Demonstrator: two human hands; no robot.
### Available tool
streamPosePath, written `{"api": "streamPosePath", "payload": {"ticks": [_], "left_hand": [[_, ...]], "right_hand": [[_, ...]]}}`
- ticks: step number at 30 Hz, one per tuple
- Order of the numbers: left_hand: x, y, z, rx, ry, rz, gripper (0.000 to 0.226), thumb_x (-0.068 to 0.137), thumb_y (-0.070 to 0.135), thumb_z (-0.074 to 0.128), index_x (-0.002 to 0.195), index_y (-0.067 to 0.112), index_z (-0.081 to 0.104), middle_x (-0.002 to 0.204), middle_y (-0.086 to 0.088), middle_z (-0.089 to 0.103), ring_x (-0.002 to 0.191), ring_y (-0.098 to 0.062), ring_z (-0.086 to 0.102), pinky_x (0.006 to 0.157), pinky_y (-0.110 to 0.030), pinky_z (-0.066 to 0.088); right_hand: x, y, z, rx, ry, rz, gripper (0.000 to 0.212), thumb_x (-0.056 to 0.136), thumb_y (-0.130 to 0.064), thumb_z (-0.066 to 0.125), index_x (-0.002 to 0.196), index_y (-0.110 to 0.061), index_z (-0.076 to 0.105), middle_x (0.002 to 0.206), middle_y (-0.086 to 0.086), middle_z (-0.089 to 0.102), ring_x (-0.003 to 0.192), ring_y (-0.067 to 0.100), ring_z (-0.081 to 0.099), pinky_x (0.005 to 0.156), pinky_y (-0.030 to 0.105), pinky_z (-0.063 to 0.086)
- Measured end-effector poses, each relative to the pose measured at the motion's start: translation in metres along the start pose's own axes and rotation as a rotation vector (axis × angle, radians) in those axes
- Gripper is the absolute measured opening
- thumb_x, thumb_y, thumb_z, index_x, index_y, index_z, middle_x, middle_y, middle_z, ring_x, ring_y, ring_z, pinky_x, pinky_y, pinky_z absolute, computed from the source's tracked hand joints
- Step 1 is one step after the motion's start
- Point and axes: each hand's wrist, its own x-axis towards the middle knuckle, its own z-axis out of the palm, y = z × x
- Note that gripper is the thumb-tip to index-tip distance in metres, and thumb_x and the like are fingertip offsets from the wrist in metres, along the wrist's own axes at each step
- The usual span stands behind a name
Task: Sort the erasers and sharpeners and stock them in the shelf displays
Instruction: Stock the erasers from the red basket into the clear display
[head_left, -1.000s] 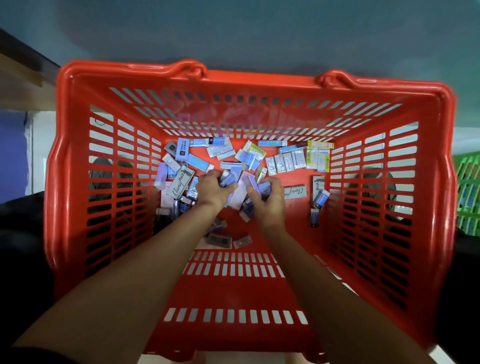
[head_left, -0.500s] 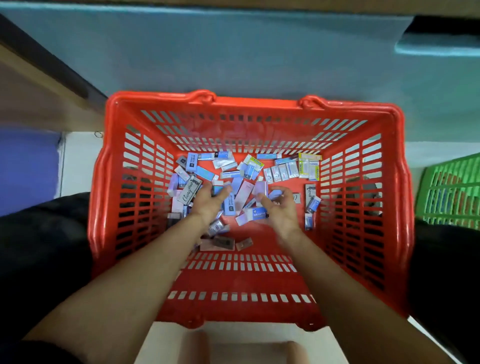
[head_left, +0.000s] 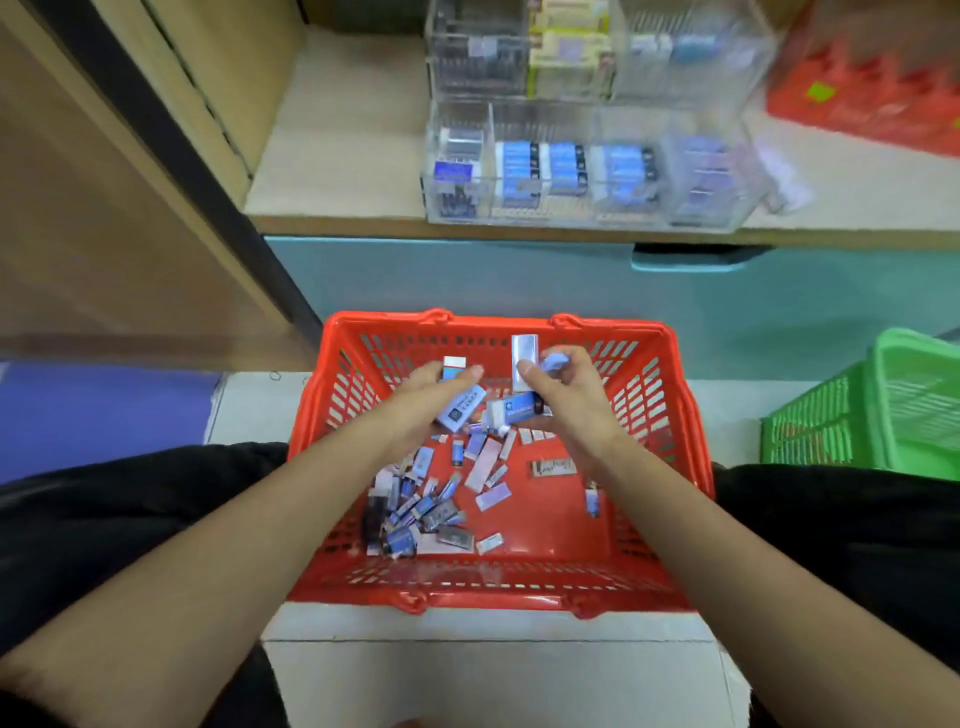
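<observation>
Shelf displays (head_left: 582, 171) stand beyond the red basket (head_left: 498, 597); above its far edge the left hand (head_left: 415, 405) and right hand (head_left: 571, 405) each grip several erasers (head_left: 460, 413).

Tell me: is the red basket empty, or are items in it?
Not empty. Many small packs lie on the floor of the basket, and the left hand and right hand hold a few more above it.

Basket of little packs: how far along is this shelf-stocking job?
Early to midway, at a guess. Done: the clear display on the shelf holds rows of blue packs in several compartments. In hand: the left hand grips two packs and the right hand several, above the basket. Left: a heap of loose packs lies on the basket floor.
</observation>
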Motion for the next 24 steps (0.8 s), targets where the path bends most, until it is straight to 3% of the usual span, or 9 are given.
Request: {"api": "streamPosePath", "payload": {"ticks": [3, 5, 7, 9, 12, 16, 20, 24], "left_hand": [[-0.028, 0.038, 0.002, -0.032, -0.133, 0.088, 0.024, 0.088, 0.035, 0.06, 0.094, 0.011, 0.059, 0.075, -0.002, 0.07, 0.063, -0.012, 0.063, 0.062, -0.025, 0.05], [-0.043, 0.06, 0.002, -0.024, -0.204, 0.143, 0.041, 0.079, 0.033, 0.071, 0.106, 0.004, 0.06, 0.089, -0.009, 0.072, 0.076, -0.017, 0.066, 0.068, -0.027, 0.05], [-0.053, 0.074, 0.003, 0.012, -0.242, 0.184, 0.041, 0.077, 0.018, 0.075, 0.109, 0.001, 0.057, 0.092, -0.009, 0.071, 0.079, -0.015, 0.065, 0.063, -0.024, 0.05], [-0.06, 0.087, 0.004, 0.026, -0.213, 0.22, 0.024, 0.079, 0.0, 0.069, 0.098, 0.01, 0.056, 0.079, 0.001, 0.069, 0.065, -0.004, 0.063, 0.053, -0.017, 0.049], [-0.065, 0.104, 0.003, 0.037, -0.158, 0.263, 0.029, 0.078, -0.002, 0.069, 0.097, 0.014, 0.054, 0.078, -0.001, 0.061, 0.057, -0.004, 0.059, 0.047, -0.018, 0.048], [-0.068, 0.122, -0.009, 0.075, -0.102, 0.351, 0.025, 0.079, 0.003, 0.07, 0.094, 0.015, 0.054, 0.074, -0.002, 0.062, 0.058, -0.006, 0.063, 0.045, -0.017, 0.046], [-0.063, 0.136, -0.016, -0.059, -0.007, 0.396, 0.024, 0.081, 0.006, 0.068, 0.098, 0.013, 0.054, 0.087, -0.005, 0.066, 0.06, -0.008, 0.066, 0.045, -0.017, 0.048], [-0.065, 0.149, -0.012, -0.176, -0.038, 0.414, 0.02, 0.079, 0.009, 0.067, 0.092, 0.017, 0.055, 0.083, 0.001, 0.068, 0.063, -0.007, 0.068, 0.047, -0.017, 0.048]], "right_hand": [[-0.014, -0.034, 0.01, 0.031, -0.027, -0.02, 0.023, 0.091, -0.01, 0.06, 0.086, -0.018, 0.039, 0.079, 0.003, 0.043, 0.064, 0.016, 0.053, 0.05, 0.033, 0.055], [-0.021, -0.058, 0.014, 0.057, -0.025, -0.026, 0.024, 0.091, -0.012, 0.06, 0.085, -0.018, 0.038, 0.084, 0.007, 0.044, 0.069, 0.021, 0.055, 0.054, 0.037, 0.056], [-0.029, -0.082, 0.016, 0.105, -0.016, -0.044, 0.022, 0.092, -0.014, 0.058, 0.087, -0.018, 0.037, 0.085, 0.005, 0.045, 0.067, 0.018, 0.056, 0.059, 0.038, 0.056], [-0.036, -0.102, 0.016, 0.173, -0.032, -0.078, 0.02, 0.094, -0.014, 0.055, 0.087, -0.018, 0.036, 0.084, 0.002, 0.046, 0.067, 0.016, 0.058, 0.062, 0.039, 0.056], [-0.04, -0.121, 0.012, 0.215, -0.062, -0.114, 0.014, 0.094, -0.015, 0.055, 0.091, -0.019, 0.042, 0.09, 0.006, 0.045, 0.075, 0.021, 0.057, 0.06, 0.036, 0.056], [-0.035, -0.138, 0.0, -0.056, -0.035, -0.268, 0.012, 0.092, -0.014, 0.058, 0.092, -0.02, 0.048, 0.092, 0.005, 0.048, 0.071, 0.011, 0.056, 0.062, 0.023, 0.051], [-0.032, -0.156, -0.006, -0.13, -0.202, -0.24, 0.014, 0.085, -0.008, 0.066, 0.083, -0.017, 0.054, 0.078, -0.002, 0.055, 0.054, 0.007, 0.054, 0.049, 0.02, 0.047], [-0.029, -0.174, -0.007, -0.163, -0.377, -0.157, 0.014, 0.078, -0.01, 0.068, 0.085, -0.012, 0.056, 0.071, 0.003, 0.058, 0.053, 0.013, 0.055, 0.047, 0.021, 0.047]]}}
